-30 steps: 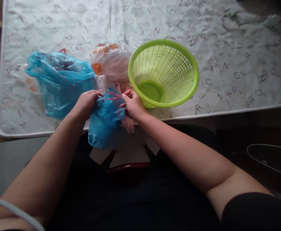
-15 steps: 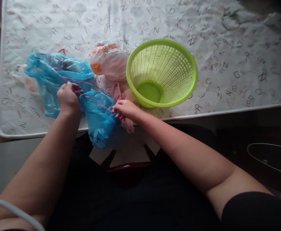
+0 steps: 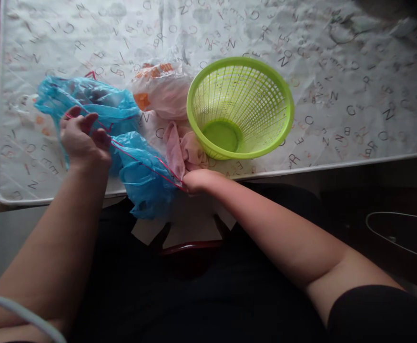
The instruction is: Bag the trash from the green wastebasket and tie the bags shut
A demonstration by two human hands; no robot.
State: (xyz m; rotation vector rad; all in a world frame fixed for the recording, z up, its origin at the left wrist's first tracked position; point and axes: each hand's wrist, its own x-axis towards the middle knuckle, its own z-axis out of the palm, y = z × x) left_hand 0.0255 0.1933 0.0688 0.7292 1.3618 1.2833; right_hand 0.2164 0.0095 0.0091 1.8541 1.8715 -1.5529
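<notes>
A thin red string [image 3: 142,163] stretches across a crumpled blue plastic bag [image 3: 146,188]. Its left part runs through the curled fingers of my left hand [image 3: 85,140], above the bag's left side. On the other end, my right hand [image 3: 201,181] is closed on the string near the table's front edge; its fingertips are turned away from view. Just behind that hand lies a bunched pink cloth [image 3: 194,150], close to or touching it. Part of the blue bag hangs over the edge, and dark contents show through its upper part.
A green plastic basket [image 3: 287,112] stands tilted right of the cloth. Behind the cloth sits a white and orange plastic bag [image 3: 163,90]. The letter-printed table cover [image 3: 337,95] ends at a white front edge. A white cable [image 3: 380,213] hangs at the right.
My left hand has shifted left and slightly up, its fingers looser. My right hand has moved down and a little right with the string, showing more of the pink cloth.
</notes>
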